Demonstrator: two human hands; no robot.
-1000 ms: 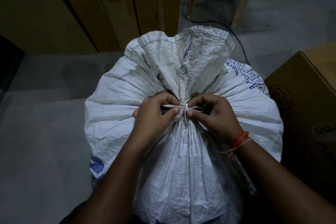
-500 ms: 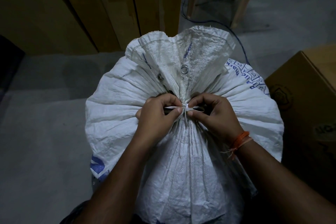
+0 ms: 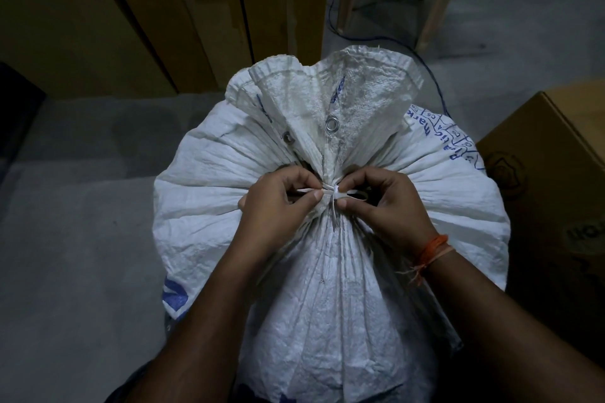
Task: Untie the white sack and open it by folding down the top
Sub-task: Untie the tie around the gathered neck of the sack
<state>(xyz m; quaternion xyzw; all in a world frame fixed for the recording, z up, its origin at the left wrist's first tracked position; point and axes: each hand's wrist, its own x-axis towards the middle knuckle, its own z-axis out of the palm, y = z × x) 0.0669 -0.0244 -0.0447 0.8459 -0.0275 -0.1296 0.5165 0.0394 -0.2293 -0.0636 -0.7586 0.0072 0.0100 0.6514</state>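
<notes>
The white sack [image 3: 330, 271] stands on the floor [image 3: 82, 255], full, its neck gathered and bound by a white tie [image 3: 334, 196]. The ruffled top fans out above the knot, showing two metal eyelets [image 3: 332, 124]. The left hand [image 3: 278, 203] pinches the tie's left end; the right hand [image 3: 389, 203] pinches its right loop. A cardboard box [image 3: 553, 193] sits just right of the sack.

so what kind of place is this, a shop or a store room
Most likely a store room or warehouse corner: tall cardboard cartons stand along the back, another box sits at the right, and the white sack stands on a bare concrete floor.
</notes>
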